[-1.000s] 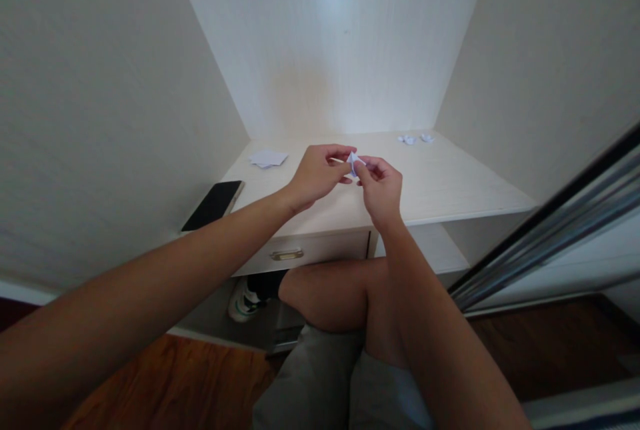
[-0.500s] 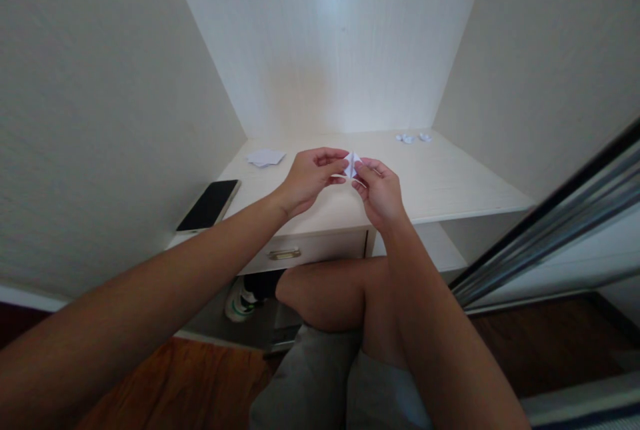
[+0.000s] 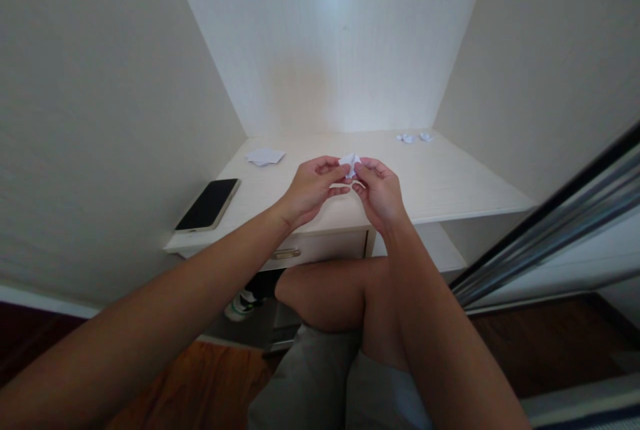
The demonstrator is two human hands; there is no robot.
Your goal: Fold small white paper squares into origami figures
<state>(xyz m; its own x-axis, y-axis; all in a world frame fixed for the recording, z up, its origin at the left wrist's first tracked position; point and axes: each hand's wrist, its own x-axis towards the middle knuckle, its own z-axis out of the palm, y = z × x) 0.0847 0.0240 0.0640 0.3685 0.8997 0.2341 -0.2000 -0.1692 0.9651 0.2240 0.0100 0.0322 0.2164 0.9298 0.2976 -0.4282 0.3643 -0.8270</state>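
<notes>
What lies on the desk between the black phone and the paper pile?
Nothing; the head view shows only bare desk between phone and paper pile.

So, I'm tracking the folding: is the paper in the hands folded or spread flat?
Folded: the paper is a small creased shape pinched between the left hand and right hand.

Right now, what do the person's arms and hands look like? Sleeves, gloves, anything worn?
The left forearm and right forearm are bare to the frame edge, with no sleeves in view. The left hand and right hand are ungloved, and no watch or band shows at the wrists. No rings show on the fingers. The only clothing visible is grey shorts.
</notes>
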